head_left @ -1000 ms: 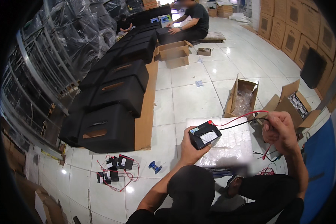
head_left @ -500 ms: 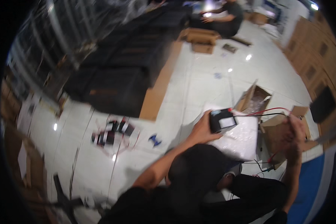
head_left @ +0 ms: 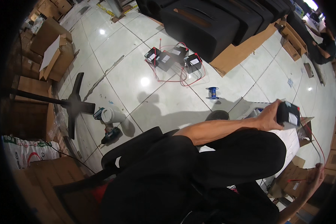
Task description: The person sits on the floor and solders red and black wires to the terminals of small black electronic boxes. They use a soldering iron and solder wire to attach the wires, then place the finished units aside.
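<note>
My left hand (head_left: 269, 116) is closed around a black block-shaped battery (head_left: 288, 114) with a white label. It holds the battery up above a white wrapped block (head_left: 290, 141). A thin red wire (head_left: 316, 141) runs from the battery down to my right hand (head_left: 316, 174). The fingers of that hand are pinched on the wire, and a red end hangs out beside an open cardboard box. Farther off on the floor sits a group of similar black batteries (head_left: 164, 59), with red leads looped around them.
A blue wire spool (head_left: 212, 93) stands on the tiles. To the left are a cordless drill (head_left: 111, 135), a white tub (head_left: 113, 115) and a black star-shaped base (head_left: 75, 105). Large black cases (head_left: 198, 30) line the back beside a cardboard strip (head_left: 237, 55). Another person (head_left: 324, 46) sits far right.
The view has swung left, so the hands now appear farther right. My left hand still holds the battery, and my right hand still has the wire, now lower in the picture.
</note>
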A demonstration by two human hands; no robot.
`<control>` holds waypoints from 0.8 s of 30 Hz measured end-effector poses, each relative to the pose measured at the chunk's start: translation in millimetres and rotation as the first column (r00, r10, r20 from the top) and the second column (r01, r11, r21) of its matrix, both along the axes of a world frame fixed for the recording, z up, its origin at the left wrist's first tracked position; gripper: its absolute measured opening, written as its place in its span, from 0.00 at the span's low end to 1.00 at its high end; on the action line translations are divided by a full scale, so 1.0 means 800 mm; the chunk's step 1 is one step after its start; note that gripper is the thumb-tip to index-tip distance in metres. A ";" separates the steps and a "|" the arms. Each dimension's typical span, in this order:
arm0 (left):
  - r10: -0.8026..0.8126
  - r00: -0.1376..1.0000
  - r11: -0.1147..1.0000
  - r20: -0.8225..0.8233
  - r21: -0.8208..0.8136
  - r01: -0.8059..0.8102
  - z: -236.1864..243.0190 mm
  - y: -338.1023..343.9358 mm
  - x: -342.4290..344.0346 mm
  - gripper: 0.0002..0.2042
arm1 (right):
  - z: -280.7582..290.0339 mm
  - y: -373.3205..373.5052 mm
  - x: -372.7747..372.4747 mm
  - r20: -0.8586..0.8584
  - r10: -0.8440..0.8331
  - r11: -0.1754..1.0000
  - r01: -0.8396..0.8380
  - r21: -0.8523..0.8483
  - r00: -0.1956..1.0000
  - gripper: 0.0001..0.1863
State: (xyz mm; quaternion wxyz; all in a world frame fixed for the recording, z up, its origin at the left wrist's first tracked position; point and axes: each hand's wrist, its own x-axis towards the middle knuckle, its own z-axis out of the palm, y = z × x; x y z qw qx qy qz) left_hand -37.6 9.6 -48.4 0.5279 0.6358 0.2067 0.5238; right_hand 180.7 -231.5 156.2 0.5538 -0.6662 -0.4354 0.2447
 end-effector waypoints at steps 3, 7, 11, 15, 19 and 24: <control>0.146 0.979 0.966 0.141 -0.232 -0.111 0.008 0.010 -0.017 0.42 | -0.007 0.022 -0.034 0.188 -0.043 0.982 0.076 -0.172 0.981 0.13; 0.289 0.944 0.930 0.162 -0.280 -0.237 0.000 0.048 -0.067 0.39 | -0.002 0.046 -0.079 0.289 0.152 0.912 -0.021 -0.410 0.945 0.12; 0.404 0.912 0.900 -0.072 -0.148 -0.410 -0.032 0.080 -0.145 0.39 | -0.008 0.066 -0.110 0.267 0.205 0.900 -0.075 -0.428 0.942 0.10; 0.399 0.810 0.864 -0.430 -0.119 -0.489 -0.064 0.081 -0.190 0.39 | -0.018 0.083 -0.127 0.362 0.452 0.716 -0.089 -0.693 0.815 0.07; 0.301 0.766 0.877 -0.567 -0.152 -0.456 -0.092 0.075 -0.190 0.38 | -0.027 0.105 -0.131 0.285 0.493 0.674 -0.154 -0.722 0.822 0.07; 0.352 0.731 0.842 -0.584 -0.143 -0.520 -0.129 0.085 -0.176 0.37 | -0.041 0.112 -0.126 0.297 0.449 0.776 -0.204 -0.597 0.843 0.07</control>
